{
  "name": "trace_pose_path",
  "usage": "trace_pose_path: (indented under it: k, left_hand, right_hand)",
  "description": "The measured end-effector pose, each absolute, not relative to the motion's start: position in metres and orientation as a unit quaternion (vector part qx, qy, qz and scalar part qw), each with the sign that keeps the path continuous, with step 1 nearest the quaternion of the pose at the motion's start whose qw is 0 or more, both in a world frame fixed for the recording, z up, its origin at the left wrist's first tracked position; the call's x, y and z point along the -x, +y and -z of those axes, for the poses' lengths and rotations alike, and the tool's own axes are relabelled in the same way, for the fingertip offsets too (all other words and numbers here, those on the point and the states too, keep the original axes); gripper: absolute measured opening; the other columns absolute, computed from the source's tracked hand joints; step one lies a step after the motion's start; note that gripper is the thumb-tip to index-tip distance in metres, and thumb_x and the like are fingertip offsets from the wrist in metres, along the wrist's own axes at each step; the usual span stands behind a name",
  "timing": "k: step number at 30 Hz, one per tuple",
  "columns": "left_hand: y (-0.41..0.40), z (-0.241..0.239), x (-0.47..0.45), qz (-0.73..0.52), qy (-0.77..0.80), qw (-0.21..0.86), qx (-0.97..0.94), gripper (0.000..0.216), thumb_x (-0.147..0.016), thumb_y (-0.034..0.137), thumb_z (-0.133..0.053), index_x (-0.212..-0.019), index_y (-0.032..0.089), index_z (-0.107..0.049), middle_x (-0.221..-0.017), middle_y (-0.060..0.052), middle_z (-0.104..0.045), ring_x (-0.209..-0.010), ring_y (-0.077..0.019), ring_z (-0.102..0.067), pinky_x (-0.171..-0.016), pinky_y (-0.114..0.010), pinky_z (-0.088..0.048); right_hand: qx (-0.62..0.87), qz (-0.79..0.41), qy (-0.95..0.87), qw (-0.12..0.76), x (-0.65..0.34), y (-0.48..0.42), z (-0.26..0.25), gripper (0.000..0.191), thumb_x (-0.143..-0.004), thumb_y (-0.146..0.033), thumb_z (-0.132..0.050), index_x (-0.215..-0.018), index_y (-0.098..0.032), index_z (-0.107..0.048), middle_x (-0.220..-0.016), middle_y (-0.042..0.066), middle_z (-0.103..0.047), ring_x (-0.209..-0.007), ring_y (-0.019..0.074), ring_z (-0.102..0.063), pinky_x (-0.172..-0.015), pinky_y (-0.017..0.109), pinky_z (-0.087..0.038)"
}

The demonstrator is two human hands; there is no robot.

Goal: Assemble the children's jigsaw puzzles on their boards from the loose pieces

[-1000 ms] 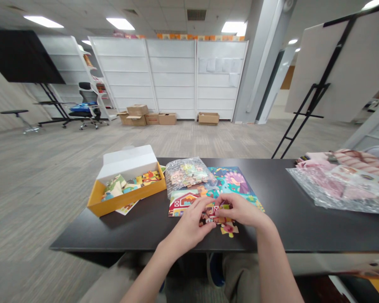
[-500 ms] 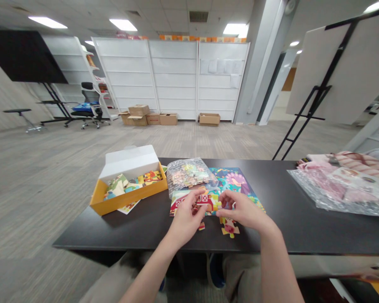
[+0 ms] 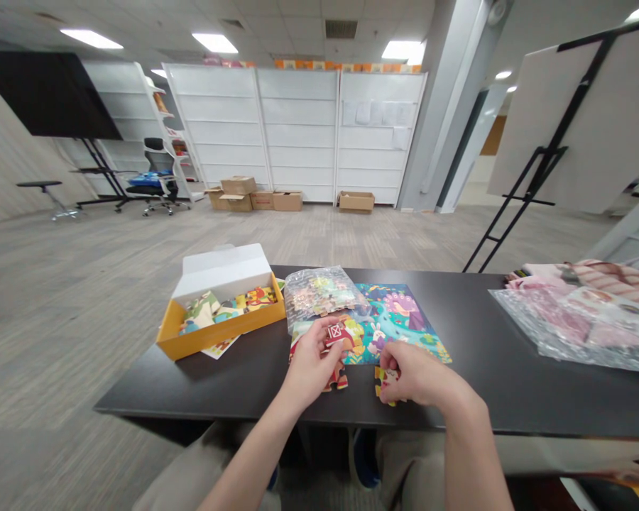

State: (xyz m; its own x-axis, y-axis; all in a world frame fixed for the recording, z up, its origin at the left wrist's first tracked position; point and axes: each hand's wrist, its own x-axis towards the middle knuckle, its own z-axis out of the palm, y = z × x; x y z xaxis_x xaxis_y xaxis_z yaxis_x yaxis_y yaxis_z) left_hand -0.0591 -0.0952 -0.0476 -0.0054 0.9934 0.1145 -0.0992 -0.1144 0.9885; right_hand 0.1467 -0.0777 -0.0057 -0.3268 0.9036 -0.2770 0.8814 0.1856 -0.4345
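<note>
My left hand (image 3: 312, 365) is closed on a red barn puzzle piece (image 3: 335, 331), which has a yellow-green part at its right side. Its thumb and fingers hold the piece over the near left part of a colourful picture sheet (image 3: 405, 312). Under that hand, another red puzzle piece (image 3: 342, 382) shows partly on the table. My right hand (image 3: 418, 372) has its fingers and thumb on a cow puzzle piece (image 3: 388, 377) near the table's front edge. The hand covers much of that piece. A clear bag of puzzle pieces (image 3: 322, 292) lies behind my left hand.
On the left of the black table (image 3: 234, 390) stands an open yellow box (image 3: 228, 333) with puzzle pieces inside. A printed card (image 3: 218, 348) sticks out under it. Plastic-wrapped pink goods (image 3: 569, 319) lie at the right. A board on an easel (image 3: 537, 177) stands beyond.
My right hand has left the barn piece's side and come down onto the cow piece. My left hand still holds the barn piece. The view has shifted slightly.
</note>
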Motion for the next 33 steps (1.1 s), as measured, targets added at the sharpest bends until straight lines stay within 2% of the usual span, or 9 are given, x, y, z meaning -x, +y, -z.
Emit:
trace_pose_path:
  k: [8,13,16,19,22,25,30,33]
  left_hand:
    - [-0.096,0.046,0.059,-0.529,0.444,0.482,-0.539,0.042,-0.082,0.027,-0.067,-0.122,0.019,-0.054,-0.119,-0.011,-0.069,-0.101,-0.0203,-0.070,-0.085,-0.032,-0.057]
    - [-0.098,0.047,0.058,-0.520,0.443,0.481,-0.549,0.042,-0.086,0.023,-0.062,-0.127,0.018,-0.053,-0.117,-0.011,-0.069,-0.100,-0.0193,-0.070,-0.082,-0.030,-0.058]
    - [-0.098,0.050,0.059,-0.517,0.446,0.478,-0.553,0.043,-0.087,0.021,-0.060,-0.129,0.018,-0.053,-0.118,-0.011,-0.069,-0.097,-0.0181,-0.071,-0.082,-0.030,-0.058]
    - [-0.098,0.051,0.059,-0.514,0.448,0.476,-0.556,0.043,-0.086,0.021,-0.059,-0.129,0.018,-0.054,-0.118,-0.010,-0.069,-0.098,-0.0185,-0.071,-0.086,-0.033,-0.058]
    - [-0.099,0.047,0.058,-0.513,0.439,0.479,-0.560,0.042,-0.086,0.021,-0.060,-0.127,0.018,-0.055,-0.115,-0.011,-0.070,-0.098,-0.0200,-0.071,-0.089,-0.036,-0.058]
    - [-0.101,0.041,0.058,-0.513,0.414,0.513,-0.549,0.044,-0.085,0.022,-0.061,-0.128,0.017,-0.055,-0.112,-0.011,-0.072,-0.099,-0.0206,-0.071,-0.089,-0.035,-0.057]
    - [-0.103,0.035,0.057,-0.520,0.393,0.537,-0.535,0.053,-0.079,0.027,-0.072,-0.129,0.018,-0.055,-0.122,-0.012,-0.069,-0.104,-0.0222,-0.070,-0.091,-0.035,-0.056]
    - [-0.103,0.037,0.058,-0.519,0.409,0.520,-0.541,0.054,-0.080,0.034,-0.074,-0.129,0.018,-0.055,-0.124,-0.012,-0.069,-0.107,-0.0226,-0.069,-0.094,-0.036,-0.056]
  right_hand:
    - [0.568,-0.247,-0.782,0.071,-0.149,-0.077,0.013,0.038,-0.053,-0.018,-0.080,-0.086,-0.022,-0.063,-0.088,0.003,-0.064,-0.077,0.0209,-0.057,-0.064,0.029,-0.036]
    - [0.567,-0.296,-0.761,0.107,-0.153,-0.074,0.018,0.040,-0.051,-0.015,-0.081,-0.086,-0.023,-0.064,-0.087,0.002,-0.065,-0.076,0.0205,-0.060,-0.062,0.028,-0.040]
    - [0.537,-0.383,-0.744,0.111,-0.156,-0.072,0.015,0.023,-0.062,-0.017,-0.075,-0.081,-0.022,-0.061,-0.073,0.000,-0.065,-0.066,0.0185,-0.061,-0.058,0.028,-0.041]
    - [0.455,-0.467,-0.736,0.181,-0.156,-0.072,0.006,0.006,-0.079,-0.023,-0.065,-0.082,-0.022,-0.060,-0.071,0.000,-0.069,-0.065,0.0176,-0.064,-0.061,0.029,-0.046]
    - [0.408,-0.502,-0.706,0.288,-0.148,-0.071,0.000,0.017,-0.085,-0.037,-0.065,-0.088,-0.021,-0.060,-0.081,0.002,-0.070,-0.073,0.0181,-0.067,-0.068,0.030,-0.051]
    - [0.419,-0.479,-0.685,0.355,-0.138,-0.064,0.005,0.026,-0.082,-0.044,-0.069,-0.088,-0.021,-0.059,-0.081,0.001,-0.067,-0.073,0.0171,-0.065,-0.068,0.030,-0.052]
    - [0.477,-0.388,-0.707,0.350,-0.131,-0.050,0.024,0.024,-0.082,-0.042,-0.070,-0.085,-0.020,-0.061,-0.071,0.000,-0.063,-0.065,0.0168,-0.061,-0.061,0.029,-0.048]
    - [0.486,-0.336,-0.724,0.356,-0.128,-0.048,0.029,0.023,-0.082,-0.042,-0.070,-0.085,-0.020,-0.063,-0.077,0.003,-0.066,-0.072,0.0187,-0.063,-0.062,0.030,-0.048]
